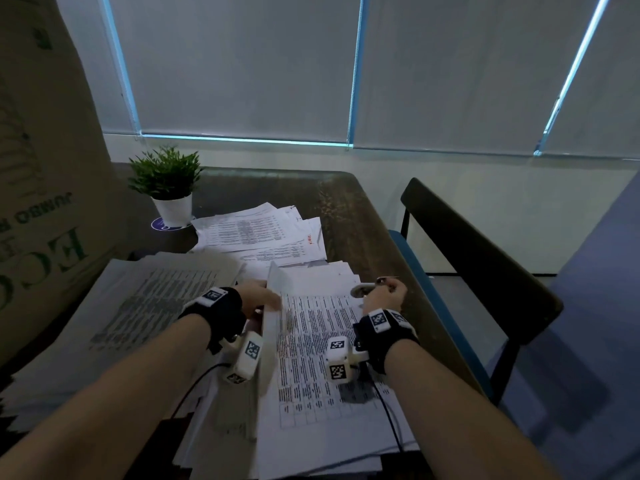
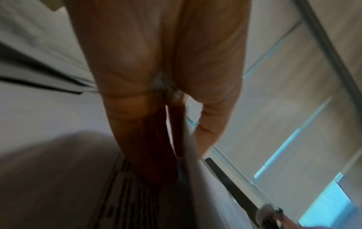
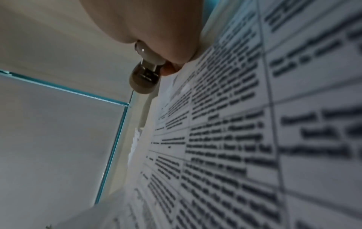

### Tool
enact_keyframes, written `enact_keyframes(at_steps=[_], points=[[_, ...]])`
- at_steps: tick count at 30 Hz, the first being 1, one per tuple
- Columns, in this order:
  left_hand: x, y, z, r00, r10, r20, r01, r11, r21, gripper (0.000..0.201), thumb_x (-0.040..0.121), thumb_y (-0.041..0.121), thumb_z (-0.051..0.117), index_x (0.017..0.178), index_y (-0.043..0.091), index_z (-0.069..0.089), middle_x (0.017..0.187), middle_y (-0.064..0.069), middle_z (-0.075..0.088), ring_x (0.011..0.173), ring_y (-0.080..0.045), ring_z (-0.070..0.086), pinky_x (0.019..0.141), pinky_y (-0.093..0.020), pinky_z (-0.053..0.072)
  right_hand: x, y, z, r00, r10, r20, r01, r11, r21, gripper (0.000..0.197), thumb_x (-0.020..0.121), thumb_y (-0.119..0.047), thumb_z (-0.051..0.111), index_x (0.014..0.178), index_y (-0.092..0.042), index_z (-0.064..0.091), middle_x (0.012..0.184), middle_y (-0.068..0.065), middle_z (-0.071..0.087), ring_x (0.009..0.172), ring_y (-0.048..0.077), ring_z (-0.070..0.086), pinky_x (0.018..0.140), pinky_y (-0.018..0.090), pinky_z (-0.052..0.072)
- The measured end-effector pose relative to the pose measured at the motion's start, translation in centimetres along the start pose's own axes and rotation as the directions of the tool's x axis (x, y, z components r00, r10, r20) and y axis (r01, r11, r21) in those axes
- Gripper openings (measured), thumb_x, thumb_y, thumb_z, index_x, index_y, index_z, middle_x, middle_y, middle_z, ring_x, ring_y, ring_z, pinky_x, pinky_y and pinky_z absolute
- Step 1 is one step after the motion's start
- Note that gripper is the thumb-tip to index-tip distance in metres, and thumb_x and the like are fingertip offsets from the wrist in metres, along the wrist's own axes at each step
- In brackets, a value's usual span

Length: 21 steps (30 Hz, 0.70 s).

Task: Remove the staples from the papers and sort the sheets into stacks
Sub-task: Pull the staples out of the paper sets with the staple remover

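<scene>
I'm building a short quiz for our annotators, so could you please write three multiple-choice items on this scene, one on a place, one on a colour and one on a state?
1. Where does the potted plant stand on the table?
A. far left corner
B. near right edge
C. on the printed sheets

2. What colour is the plant's pot?
A. black
B. white
C. red

3. What is the right hand doing?
A. lying flat and open on the table
B. gripping a small metal tool
C. holding the plant

Answers:
1 A, the head view shows the plant at the far left, behind the loose papers.
2 B, the pot is plain white.
3 B, the head and right wrist views show the fingers curled round a metal tool at the top edge of the printed sheets; the left hand lifts a sheet's edge beside it.
</scene>
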<state>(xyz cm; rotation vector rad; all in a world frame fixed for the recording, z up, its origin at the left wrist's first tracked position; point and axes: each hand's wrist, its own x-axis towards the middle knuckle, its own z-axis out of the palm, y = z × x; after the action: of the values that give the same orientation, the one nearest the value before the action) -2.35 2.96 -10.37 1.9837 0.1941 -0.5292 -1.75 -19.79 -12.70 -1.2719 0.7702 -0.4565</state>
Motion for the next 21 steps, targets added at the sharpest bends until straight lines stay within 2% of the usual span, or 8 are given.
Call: enact_keyframes(at_steps=[2,5,8,10,13,16,19,21], points=[[-1.2,0.5,0.5,0.996,0.042,0.076,-0.045,0.998,0.038,0.025,0.084,-0.001,0.062,0.107,0.008,0.056,0.096,-0.012,0.063,0.090,-0.029,0.063,0.086,-0.045,0.053,0.0,-0.3,-0.1,0.999,0.045,0.021,-0.046,0.999,0.028,0.036,0.099,-0.004,0.036,0.123,-0.026,0.053,0.126,0.016,0.053,0.096,0.034,0.060,0.080,0.046,0.057],[-1.8,1.1,1.1,0.992,0.122,-0.012,-0.119,0.983,0.138,0.036,0.089,0.014,0.063,0.124,0.010,0.054,0.111,-0.012,0.063,0.103,-0.030,0.061,0.084,-0.037,0.052,-0.5,-0.8,0.3,0.996,0.065,0.058,-0.067,0.997,0.037,0.044,0.099,-0.004,0.037,0.129,-0.033,0.049,0.136,0.014,0.049,0.106,0.035,0.057,0.091,0.052,0.053],[-1.4,1.6,1.5,0.941,0.242,-0.236,-0.164,0.937,0.307,0.043,0.088,0.018,0.064,0.129,0.008,0.055,0.122,-0.013,0.061,0.110,-0.029,0.057,0.086,-0.029,0.045,-1.5,-1.6,0.1,0.993,-0.081,0.083,0.086,0.995,-0.056,0.045,0.102,-0.008,0.039,0.140,-0.032,0.046,0.145,0.013,0.043,0.119,0.033,0.054,0.094,0.033,0.046],[-0.5,1.7,1.6,0.938,0.222,-0.268,-0.183,0.970,0.163,0.044,0.084,0.013,0.067,0.126,0.006,0.055,0.121,-0.014,0.061,0.109,-0.030,0.057,0.093,-0.030,0.045,-2.5,-1.8,0.2,0.965,-0.150,0.216,0.169,0.983,-0.072,0.048,0.103,-0.010,0.040,0.146,-0.032,0.038,0.145,0.010,0.044,0.123,0.032,0.054,0.089,0.031,0.044],[0.2,2.1,1.3,0.962,0.128,-0.240,-0.186,0.954,-0.236,0.038,0.082,0.008,0.069,0.116,0.000,0.053,0.118,-0.019,0.059,0.113,-0.038,0.055,0.102,-0.051,0.041,-3.7,-1.7,1.1,0.871,-0.043,0.489,0.137,0.978,-0.158,0.059,0.104,-0.021,0.042,0.154,-0.035,0.016,0.140,0.008,0.045,0.124,0.038,0.052,0.091,0.047,0.052],[1.6,2.3,1.3,0.989,0.059,-0.134,-0.098,0.946,-0.308,0.051,0.086,0.022,0.067,0.129,-0.001,0.050,0.131,-0.018,0.053,0.122,-0.036,0.049,0.108,-0.047,0.034,-4.1,-1.1,2.0,0.764,0.025,0.644,0.294,0.876,-0.383,0.056,0.101,-0.029,0.046,0.153,-0.021,0.026,0.147,0.015,0.044,0.124,0.032,0.049,0.088,0.037,0.045],[2.5,1.8,1.3,0.987,0.022,-0.162,-0.046,0.988,-0.145,0.061,0.088,0.031,0.065,0.134,-0.004,0.044,0.137,-0.012,0.045,0.130,-0.032,0.040,0.108,-0.039,0.032,-4.0,-1.0,2.6,0.752,-0.041,0.658,0.444,0.769,-0.459,0.045,0.101,-0.032,0.043,0.145,-0.019,0.038,0.137,0.017,0.053,0.121,0.034,0.052,0.096,0.036,0.043],[3.6,0.9,1.0,0.986,0.030,-0.163,-0.051,0.990,-0.129,0.069,0.081,0.035,0.071,0.131,-0.005,0.046,0.135,-0.011,0.048,0.127,-0.033,0.044,0.105,-0.038,0.035,-3.7,-1.5,3.0,0.737,-0.068,0.673,0.565,0.608,-0.558,0.042,0.099,-0.029,0.047,0.139,-0.016,0.042,0.132,0.017,0.056,0.119,0.036,0.053,0.097,0.038,0.044]])
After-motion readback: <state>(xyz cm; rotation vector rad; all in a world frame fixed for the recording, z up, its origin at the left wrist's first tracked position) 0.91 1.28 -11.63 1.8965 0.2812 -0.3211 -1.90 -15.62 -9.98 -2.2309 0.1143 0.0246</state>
